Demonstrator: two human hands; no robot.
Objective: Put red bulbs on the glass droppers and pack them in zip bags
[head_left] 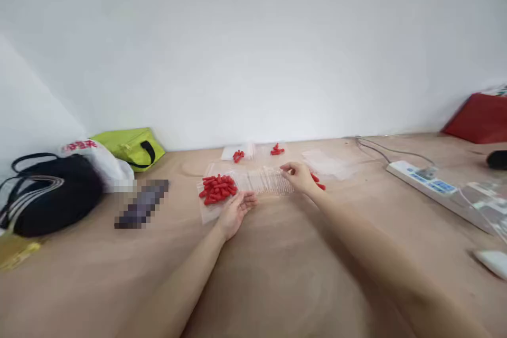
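Note:
My left hand [234, 214] lies palm-up beside a heap of small red plastic pieces [217, 189], its fingers stretched out. That heap rests on a clear plastic bag [207, 214]. Between my hands is a row of thin clear rods or tubes [269, 181], too fine to tell exactly. My right hand [300, 177] hovers at the row's right end with thumb and forefinger pinched together; what is between them, if anything, I cannot make out. A few red pieces [320, 186] show past my right wrist, partly hidden by it.
Toward the wall lie two small red groups, a left one [238, 156] and a right one [277, 150], on plastic bags. Flat clear bags [330, 163] are right of them. A power strip [431, 185] with cables stands right; a black bag [55, 195] and a yellow-green bag [129, 145] left.

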